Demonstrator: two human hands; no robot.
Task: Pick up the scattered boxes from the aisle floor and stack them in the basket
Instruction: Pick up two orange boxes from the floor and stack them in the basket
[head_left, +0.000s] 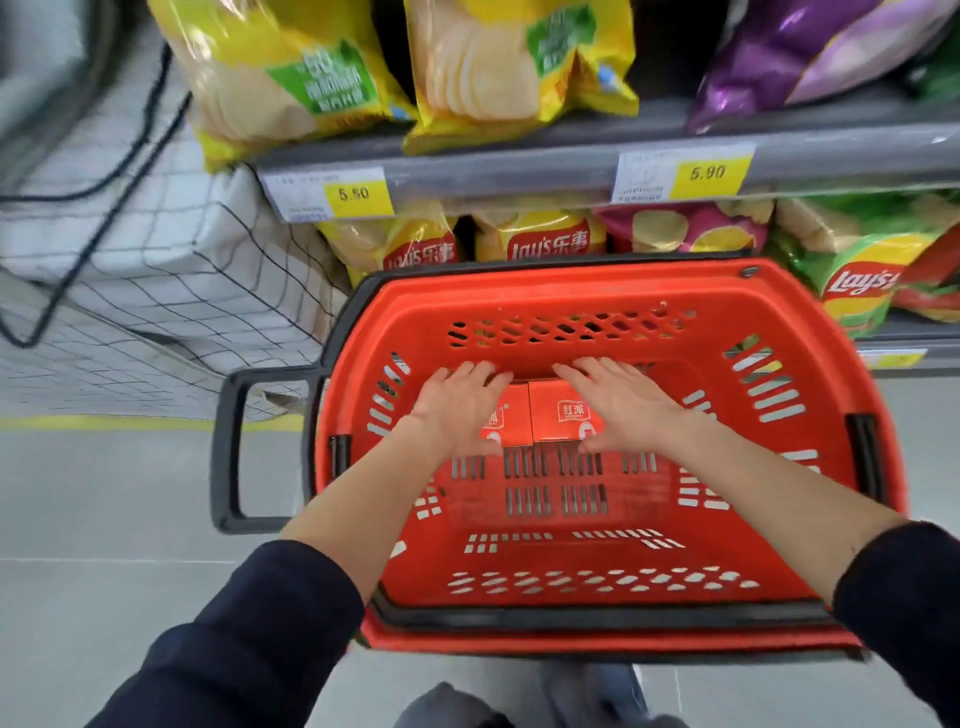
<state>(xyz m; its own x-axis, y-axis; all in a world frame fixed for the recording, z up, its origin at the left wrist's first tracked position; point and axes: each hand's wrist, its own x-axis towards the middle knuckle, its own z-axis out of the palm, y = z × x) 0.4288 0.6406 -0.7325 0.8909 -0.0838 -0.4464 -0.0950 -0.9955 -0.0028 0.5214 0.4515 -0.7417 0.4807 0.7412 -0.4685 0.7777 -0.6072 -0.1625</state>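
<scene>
A red plastic basket (597, 644) with a dark grey side handle stands on the aisle floor in front of the shelves. Two orange-red boxes sit side by side against its far wall: the left box (511, 421) and the right box (558, 413) with white characters on top. My left hand (457, 405) lies flat on the left box, fingers straight and pointing away. My right hand (621, 400) lies flat on the right box in the same way. Both hands cover much of the boxes.
Shelves of chip bags (540, 239) with yellow price tags (353, 195) rise right behind the basket. A white gridded cloth bundle (156, 249) with black cables lies at the left. Grey floor tiles (104, 493) with a yellow line spread left of the basket.
</scene>
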